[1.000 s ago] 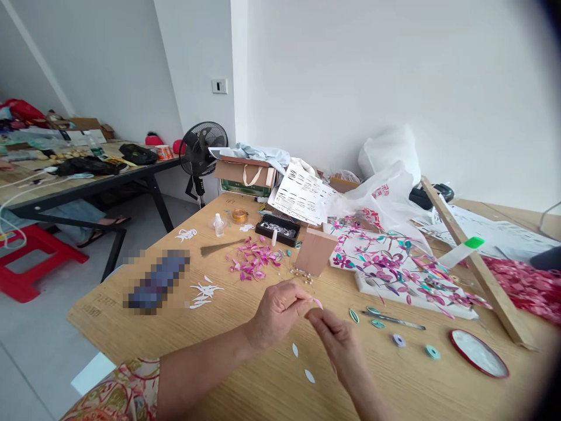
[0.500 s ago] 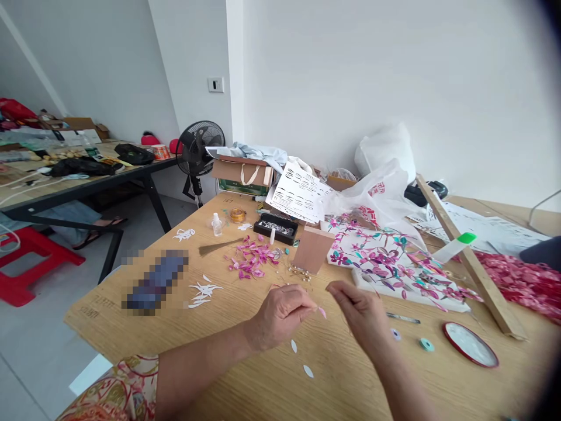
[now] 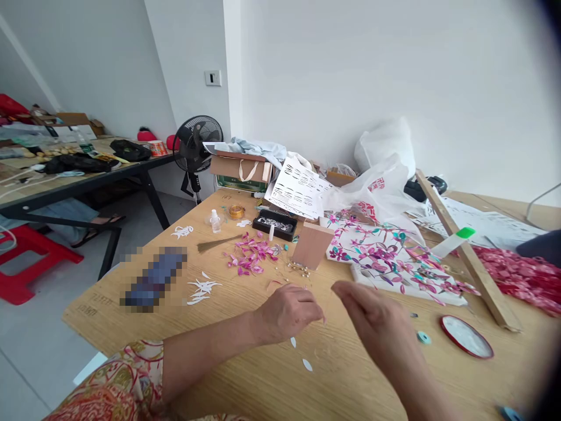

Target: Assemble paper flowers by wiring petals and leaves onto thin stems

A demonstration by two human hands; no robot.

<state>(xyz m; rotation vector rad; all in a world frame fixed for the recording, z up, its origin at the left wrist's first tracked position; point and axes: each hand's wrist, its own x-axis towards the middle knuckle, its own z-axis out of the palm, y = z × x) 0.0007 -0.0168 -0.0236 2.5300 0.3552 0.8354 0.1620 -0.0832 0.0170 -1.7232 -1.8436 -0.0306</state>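
Observation:
Over the near middle of the table, my left hand (image 3: 289, 316) is closed in a pinch on a small pink petal (image 3: 324, 320), whose tip shows past the fingers. My right hand (image 3: 379, 318) hovers a short way to the right, fingers pressed together; whatever they hold is too fine or hidden to make out. Two white leaf-shaped pieces (image 3: 307, 365) lie on the wood below the hands. Beyond my left hand are a heap of pink petals (image 3: 252, 254) and a few pearl-headed stems (image 3: 298, 269) beside an upright wooden block (image 3: 312, 245).
White cut pieces (image 3: 203, 287) lie left of my hands. Finished-looking pink flowers (image 3: 394, 251) rest on white foam at right. A wooden bar (image 3: 471, 257) leans there, near a red-rimmed round dish (image 3: 467, 337) and a teal spool (image 3: 423, 337). A black tray (image 3: 274, 225) stands farther back.
My right hand has moved a little right and turned, now covering the pale spool and part of the pen. My left hand has rolled slightly, hiding more of the petal.

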